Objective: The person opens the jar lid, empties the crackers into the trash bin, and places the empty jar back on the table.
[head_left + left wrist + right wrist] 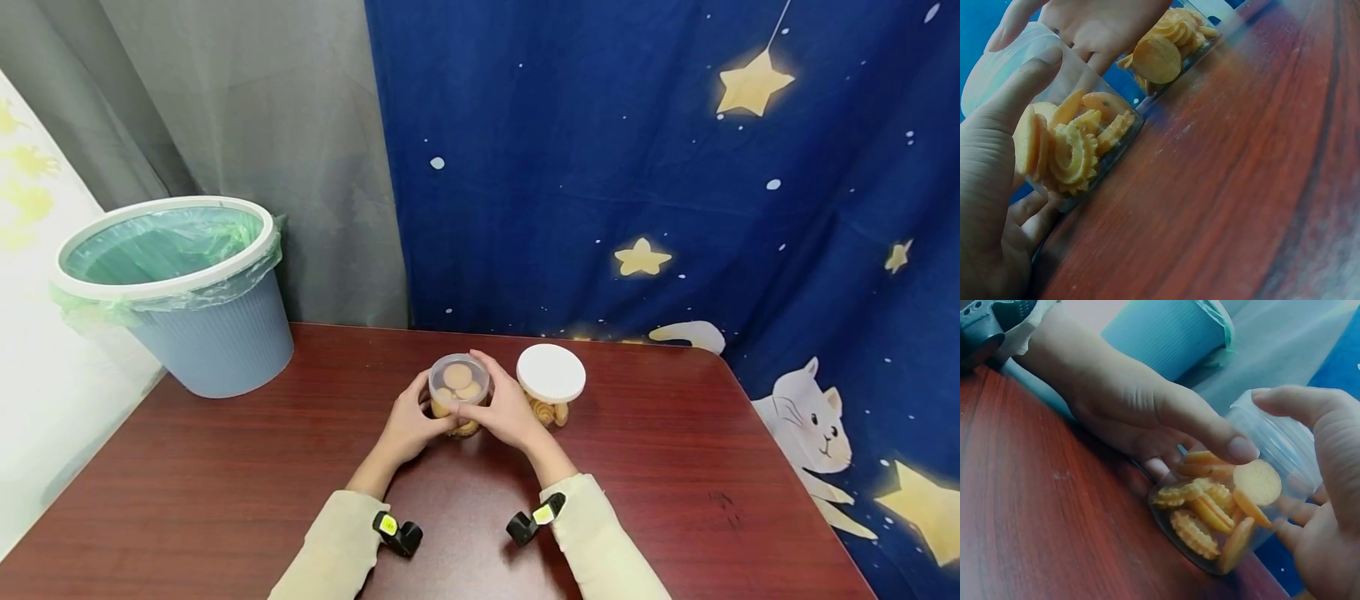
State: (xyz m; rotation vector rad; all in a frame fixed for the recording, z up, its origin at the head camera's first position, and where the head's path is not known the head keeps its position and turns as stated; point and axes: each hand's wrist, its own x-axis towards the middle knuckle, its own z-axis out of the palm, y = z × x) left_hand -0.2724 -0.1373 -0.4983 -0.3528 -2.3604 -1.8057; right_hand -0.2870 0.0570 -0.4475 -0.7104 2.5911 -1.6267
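A clear plastic jar of cookies (457, 377) stands on the table, its see-through lid (1282, 434) on top. My left hand (408, 422) holds the jar's side, the thumb across the near wall and the fingers round the far side. From the right, my right hand (510, 410) grips the jar's top at the lid, thumb on the near edge and fingers on the other side. Ridged ring cookies and round flat ones (1072, 153) show through the wall. Just right of my right hand stands a second cookie jar (546, 410) with a white lid (551, 372).
A blue bin (217, 342) lined with a green bag stands at the table's back left. Behind the red-brown wooden table (675, 467) hang a grey curtain (322, 167) and a blue star-patterned curtain (555, 183).
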